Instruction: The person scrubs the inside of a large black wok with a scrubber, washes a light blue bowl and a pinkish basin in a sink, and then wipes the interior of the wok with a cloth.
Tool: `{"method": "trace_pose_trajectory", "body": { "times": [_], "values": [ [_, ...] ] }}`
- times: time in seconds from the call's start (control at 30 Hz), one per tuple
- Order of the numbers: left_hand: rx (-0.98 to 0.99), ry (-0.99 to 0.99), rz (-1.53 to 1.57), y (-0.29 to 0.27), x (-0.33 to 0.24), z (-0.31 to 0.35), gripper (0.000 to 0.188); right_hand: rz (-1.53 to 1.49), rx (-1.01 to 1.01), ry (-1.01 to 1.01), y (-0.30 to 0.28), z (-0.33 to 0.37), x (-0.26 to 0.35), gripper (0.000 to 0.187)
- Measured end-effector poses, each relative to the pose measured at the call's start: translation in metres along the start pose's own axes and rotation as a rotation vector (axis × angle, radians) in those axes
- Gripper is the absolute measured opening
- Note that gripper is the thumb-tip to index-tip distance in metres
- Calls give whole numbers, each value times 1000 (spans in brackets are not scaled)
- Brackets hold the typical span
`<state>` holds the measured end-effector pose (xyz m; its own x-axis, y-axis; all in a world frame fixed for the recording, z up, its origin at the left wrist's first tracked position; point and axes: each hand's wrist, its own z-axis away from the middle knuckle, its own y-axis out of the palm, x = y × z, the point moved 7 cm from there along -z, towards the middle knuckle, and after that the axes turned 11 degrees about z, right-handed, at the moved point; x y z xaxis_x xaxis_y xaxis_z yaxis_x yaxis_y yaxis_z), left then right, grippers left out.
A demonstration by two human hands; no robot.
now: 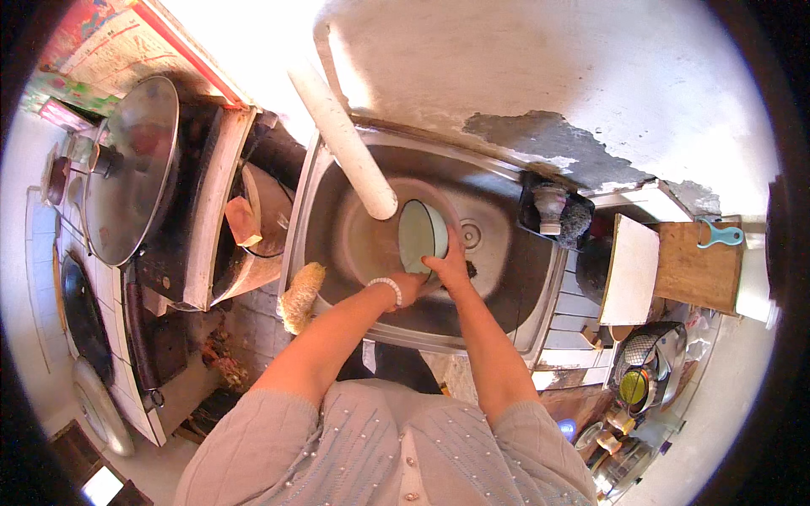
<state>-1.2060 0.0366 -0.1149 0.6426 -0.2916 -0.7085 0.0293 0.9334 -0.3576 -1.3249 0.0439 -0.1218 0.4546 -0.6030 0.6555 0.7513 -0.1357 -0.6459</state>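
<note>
One bowl (419,236), two hands

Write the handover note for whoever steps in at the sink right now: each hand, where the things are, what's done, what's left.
Left hand: in the steel sink, at the lower edge of the pale bowl; its grip is hidden.
Right hand: holding the bowl's rim, tipping it on its side under the white pipe.
Nearby: a fibrous scrubber lies on the sink's left rim; a dark scourer sits in the holder at the right corner.
Done: the bowl is in the basin under the spout. Whether water is running cannot be seen.
Left: judging by this, the bowl has not yet been set aside; no other dishes show in the basin.
</note>
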Motion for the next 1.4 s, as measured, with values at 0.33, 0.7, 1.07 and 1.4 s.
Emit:
{"method": "trace_pose_trajectory", "body": {
  "times": [0.33,0.7,1.07,1.4],
  "values": [
    [-142,-71,-865,-15,52,-11,40,-854,209,358,3,28,7,70],
    [198,53,516,-9,12,-22,27,-570,30,160,8,19,-20,80],
    [84,-86,-623,3,62,-30,24,-535,124,149,17,17,-10,80],
    [-817,31,-523,-103,-66,156,49,-624,106,67,18,5,-22,78]
  ]
}}
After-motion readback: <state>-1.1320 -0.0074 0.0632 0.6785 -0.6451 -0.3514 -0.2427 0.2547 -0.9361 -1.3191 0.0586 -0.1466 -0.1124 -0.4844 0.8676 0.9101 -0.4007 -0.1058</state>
